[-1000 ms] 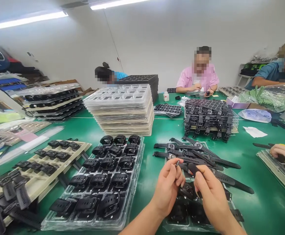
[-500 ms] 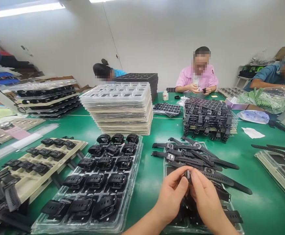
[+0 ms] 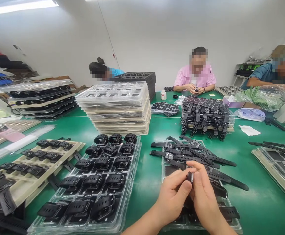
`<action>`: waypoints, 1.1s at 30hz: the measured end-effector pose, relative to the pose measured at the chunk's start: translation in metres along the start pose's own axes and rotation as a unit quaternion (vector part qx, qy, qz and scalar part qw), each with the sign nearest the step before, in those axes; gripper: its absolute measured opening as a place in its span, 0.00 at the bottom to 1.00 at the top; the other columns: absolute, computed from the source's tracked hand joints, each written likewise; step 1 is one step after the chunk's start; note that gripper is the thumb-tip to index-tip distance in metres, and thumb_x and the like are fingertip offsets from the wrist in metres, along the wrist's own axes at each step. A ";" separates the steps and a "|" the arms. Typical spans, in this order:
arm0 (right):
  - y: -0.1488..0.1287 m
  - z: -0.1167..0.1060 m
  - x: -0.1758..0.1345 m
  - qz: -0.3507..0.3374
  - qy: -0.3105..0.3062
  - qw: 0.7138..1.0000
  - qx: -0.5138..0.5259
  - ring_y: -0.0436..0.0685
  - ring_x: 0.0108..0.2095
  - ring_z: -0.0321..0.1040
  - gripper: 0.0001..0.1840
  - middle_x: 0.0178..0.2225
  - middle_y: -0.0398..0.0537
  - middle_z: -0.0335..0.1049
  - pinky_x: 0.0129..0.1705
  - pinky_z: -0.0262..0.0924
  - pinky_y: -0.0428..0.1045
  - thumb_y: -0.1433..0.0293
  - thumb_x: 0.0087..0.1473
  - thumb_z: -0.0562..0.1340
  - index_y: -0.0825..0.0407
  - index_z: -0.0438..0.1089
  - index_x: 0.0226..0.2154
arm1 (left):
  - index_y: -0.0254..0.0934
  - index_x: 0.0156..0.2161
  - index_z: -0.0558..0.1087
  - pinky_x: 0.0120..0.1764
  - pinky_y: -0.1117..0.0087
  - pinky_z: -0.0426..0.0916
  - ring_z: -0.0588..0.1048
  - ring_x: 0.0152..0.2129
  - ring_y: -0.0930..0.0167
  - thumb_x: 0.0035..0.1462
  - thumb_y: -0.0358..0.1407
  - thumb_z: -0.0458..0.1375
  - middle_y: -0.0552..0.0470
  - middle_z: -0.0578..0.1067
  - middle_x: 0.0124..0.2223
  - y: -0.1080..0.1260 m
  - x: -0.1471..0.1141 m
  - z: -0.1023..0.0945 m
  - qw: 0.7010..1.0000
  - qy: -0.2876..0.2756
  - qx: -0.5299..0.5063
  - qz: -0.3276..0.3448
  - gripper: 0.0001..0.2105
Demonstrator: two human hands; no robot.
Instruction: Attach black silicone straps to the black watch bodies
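Note:
Both my hands meet over the front tray on the right, pinched around a black watch strap, whose end with a small metal-looking part shows between the fingertips. My left hand is closed on it from the left, thumb forward. My right hand grips it from the right, with its fingers bent over the top. The rest of what they hold is hidden by the hands. Just beyond, several black smartwatches lie stretched out in a loose pile on the clear plastic tray, with more below my wrists.
To the left, a clear tray holds rows of watches with curled straps; a beige tray of watches lies beyond. A tall stack of trays and a heap of watches stand farther back. Three people work across the table.
My hands keep their grip, while the strap end has turned slightly and my right fingers have risen over it. The view has shifted a little. The hands of the person in pink have moved closer together.

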State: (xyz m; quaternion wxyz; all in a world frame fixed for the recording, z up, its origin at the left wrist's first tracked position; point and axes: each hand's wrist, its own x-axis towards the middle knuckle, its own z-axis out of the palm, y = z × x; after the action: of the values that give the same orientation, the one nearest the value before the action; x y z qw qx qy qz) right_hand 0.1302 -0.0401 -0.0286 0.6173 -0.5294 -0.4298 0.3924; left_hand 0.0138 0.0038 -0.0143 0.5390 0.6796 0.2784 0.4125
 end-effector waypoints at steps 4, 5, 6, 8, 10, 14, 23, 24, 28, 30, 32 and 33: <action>-0.008 -0.005 0.006 0.054 -0.039 0.997 0.024 0.56 0.31 0.67 0.26 0.39 0.49 0.72 0.33 0.66 0.49 0.46 0.63 0.58 0.47 0.75 0.48 | 0.33 0.44 0.80 0.32 0.71 0.63 0.65 0.24 0.73 0.60 0.58 0.57 0.52 0.70 0.28 0.003 0.002 0.000 0.990 -0.021 -0.127 -0.060 0.27; -0.010 -0.009 0.010 0.065 -0.054 0.996 0.027 0.56 0.30 0.66 0.24 0.38 0.49 0.72 0.31 0.64 0.48 0.47 0.61 0.61 0.48 0.77 0.45 | 0.32 0.40 0.79 0.28 0.73 0.59 0.61 0.22 0.75 0.59 0.58 0.59 0.55 0.66 0.25 0.003 0.003 -0.001 0.984 -0.035 -0.156 -0.078 0.27; -0.013 -0.013 0.014 0.070 -0.071 0.994 0.034 0.56 0.30 0.65 0.22 0.36 0.48 0.71 0.29 0.62 0.47 0.48 0.59 0.63 0.48 0.78 0.42 | 0.32 0.36 0.78 0.25 0.74 0.54 0.57 0.20 0.77 0.57 0.59 0.60 0.57 0.63 0.23 0.003 0.004 -0.002 0.977 -0.046 -0.181 -0.098 0.27; -0.019 -0.021 0.021 0.068 -0.116 0.990 0.051 0.56 0.31 0.63 0.17 0.34 0.47 0.68 0.29 0.58 0.47 0.52 0.58 0.65 0.48 0.79 0.37 | 0.32 0.28 0.72 0.23 0.74 0.47 0.52 0.18 0.79 0.55 0.61 0.61 0.60 0.57 0.21 0.003 0.004 -0.002 0.964 -0.060 -0.219 -0.140 0.28; -0.024 -0.027 0.026 0.062 -0.152 0.984 0.065 0.55 0.31 0.60 0.14 0.32 0.44 0.64 0.30 0.56 0.47 0.56 0.59 0.66 0.48 0.79 0.32 | 0.34 0.25 0.67 0.23 0.74 0.45 0.50 0.17 0.80 0.54 0.61 0.61 0.62 0.54 0.20 0.003 0.004 -0.001 0.950 -0.064 -0.248 -0.177 0.29; -0.028 -0.027 0.028 0.090 -0.137 0.983 0.082 0.53 0.30 0.55 0.13 0.31 0.42 0.60 0.31 0.52 0.48 0.58 0.57 0.67 0.49 0.76 0.28 | 0.34 0.29 0.68 0.22 0.74 0.43 0.48 0.17 0.81 0.54 0.59 0.63 0.63 0.54 0.21 0.005 0.004 0.005 0.928 -0.042 -0.294 -0.224 0.26; -0.029 -0.021 0.028 0.135 0.007 0.985 0.111 0.51 0.26 0.52 0.19 0.24 0.39 0.59 0.28 0.51 0.45 0.51 0.55 0.68 0.50 0.72 0.29 | 0.33 0.26 0.69 0.23 0.73 0.45 0.51 0.19 0.79 0.54 0.57 0.64 0.61 0.55 0.20 0.013 0.007 0.002 0.937 -0.082 -0.227 -0.254 0.26; -0.029 -0.024 0.030 0.125 0.026 0.985 0.116 0.51 0.25 0.53 0.20 0.22 0.38 0.58 0.27 0.51 0.45 0.50 0.57 0.67 0.49 0.70 0.28 | 0.32 0.26 0.71 0.24 0.73 0.45 0.53 0.19 0.78 0.53 0.58 0.64 0.60 0.56 0.21 0.014 0.006 0.002 0.938 -0.103 -0.213 -0.254 0.26; -0.030 -0.034 0.035 0.073 0.033 0.993 0.083 0.52 0.25 0.55 0.18 0.25 0.39 0.60 0.28 0.54 0.46 0.50 0.62 0.63 0.48 0.71 0.35 | 0.30 0.32 0.77 0.25 0.73 0.44 0.52 0.19 0.79 0.51 0.58 0.65 0.59 0.58 0.22 0.015 0.001 0.006 0.926 -0.121 -0.236 -0.269 0.27; -0.034 -0.037 0.035 0.063 -0.043 0.996 0.052 0.53 0.26 0.57 0.18 0.28 0.41 0.62 0.30 0.57 0.48 0.51 0.63 0.61 0.48 0.74 0.41 | 0.31 0.34 0.77 0.24 0.74 0.44 0.50 0.18 0.80 0.53 0.58 0.65 0.60 0.57 0.21 0.014 0.001 0.005 0.921 -0.077 -0.274 -0.264 0.26; -0.039 -0.036 0.033 0.045 -0.132 0.990 0.006 0.55 0.31 0.62 0.18 0.32 0.44 0.65 0.34 0.60 0.49 0.52 0.63 0.62 0.48 0.76 0.40 | 0.32 0.32 0.74 0.23 0.74 0.44 0.50 0.18 0.80 0.53 0.56 0.65 0.61 0.57 0.21 0.014 0.003 0.002 0.921 -0.047 -0.296 -0.249 0.24; -0.041 -0.035 0.032 0.034 -0.159 0.987 -0.018 0.56 0.33 0.64 0.17 0.33 0.45 0.66 0.35 0.60 0.49 0.53 0.62 0.63 0.49 0.78 0.37 | 0.32 0.30 0.73 0.23 0.75 0.44 0.49 0.18 0.80 0.53 0.55 0.66 0.62 0.56 0.20 0.014 0.005 0.000 0.921 -0.040 -0.302 -0.243 0.24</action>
State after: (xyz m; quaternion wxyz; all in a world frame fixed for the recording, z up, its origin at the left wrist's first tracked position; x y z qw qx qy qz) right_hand 0.1749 -0.0269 0.0134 0.5176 -0.4857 -0.5111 0.4847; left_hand 0.0156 0.0039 0.0001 0.8130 0.4117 0.2756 0.3060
